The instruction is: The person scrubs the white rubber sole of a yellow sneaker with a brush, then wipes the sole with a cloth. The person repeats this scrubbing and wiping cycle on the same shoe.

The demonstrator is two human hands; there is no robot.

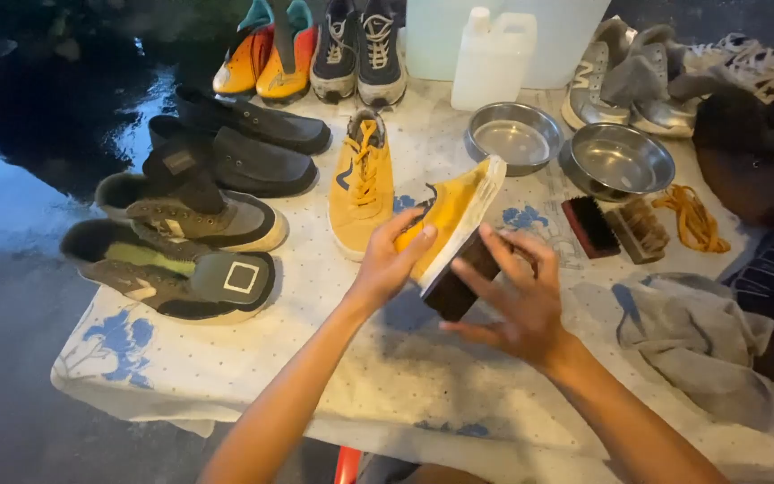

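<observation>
My left hand (pixel 389 260) grips a yellow sneaker (pixel 451 213) tilted on its side, white sole facing right. A dark brown wooden brush (pixel 459 278) is pressed against that sole, held by my right hand (pixel 514 300). The matching yellow sneaker (pixel 363 179) with orange laces lies flat on the cloth just left of the held one.
A white patterned cloth (pixel 253 376) covers the table. Olive, black, orange and dark shoes (pixel 217 224) sit at left and back. Two steel bowls (pixel 615 161), a white jug (pixel 492 58), two brushes (pixel 615 226), orange laces (pixel 692 215) and a grey rag (pixel 692 332) lie at right.
</observation>
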